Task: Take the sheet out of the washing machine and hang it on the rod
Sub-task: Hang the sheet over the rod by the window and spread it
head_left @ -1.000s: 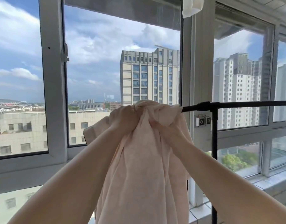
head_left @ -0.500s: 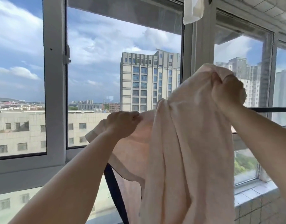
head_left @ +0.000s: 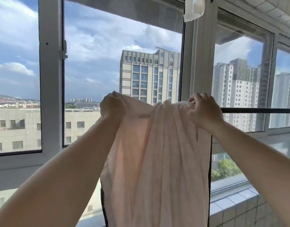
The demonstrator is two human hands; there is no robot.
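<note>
A pale pink sheet [head_left: 155, 161] hangs in long folds in front of me, its top edge draped over the black rod [head_left: 259, 110]. My left hand [head_left: 112, 108] grips the sheet's upper left edge. My right hand [head_left: 205, 112] is closed on the bunched top at the right, resting on the rod. The rod runs level to the right edge of the view; its left part is hidden under the cloth. Black uprights of the rack [head_left: 209, 177] show at both sides of the hanging sheet.
Large windows with white frames [head_left: 50, 79] stand just behind the rack, with tall buildings outside. A white cloth [head_left: 193, 9] hangs from above at the top. A tiled ledge [head_left: 231, 205] runs along the lower right.
My right hand, raised high with the sheet half a second ago, has come down onto the rod. The sheet now lies over the rod and spreads wider between my hands.
</note>
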